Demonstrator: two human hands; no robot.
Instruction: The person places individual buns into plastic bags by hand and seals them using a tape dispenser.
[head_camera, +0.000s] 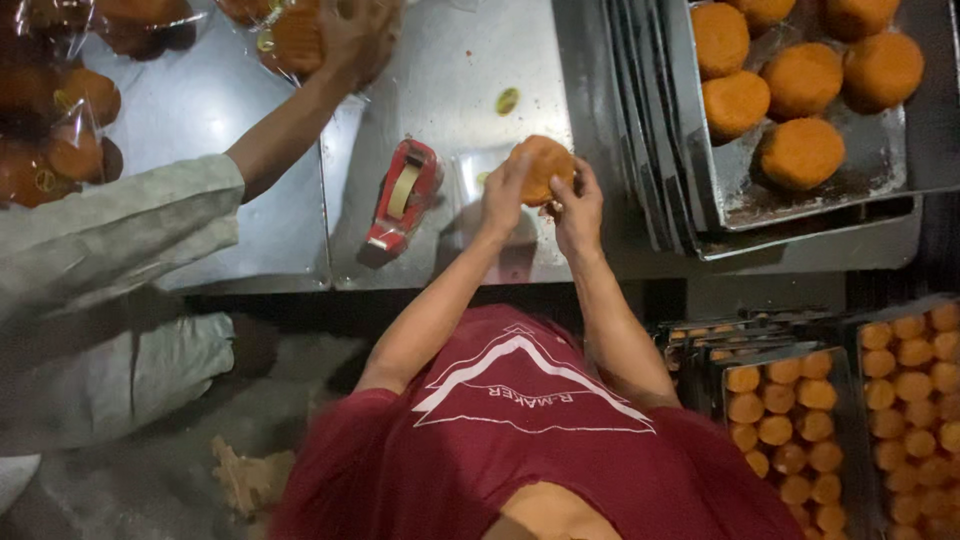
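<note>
Orange and round, the bun sat pinched between my left hand and right hand at twelve o'clock over the steel table, best held lightly, I judged, tape dispenser at nine o'clock.

- Bare steel table lies open beyond the red tape dispenser, which stands just left of the hands.
- Stacked metal trays wall off the right side.
- A co-worker's arm crosses the far left, over wrapped buns.
</note>
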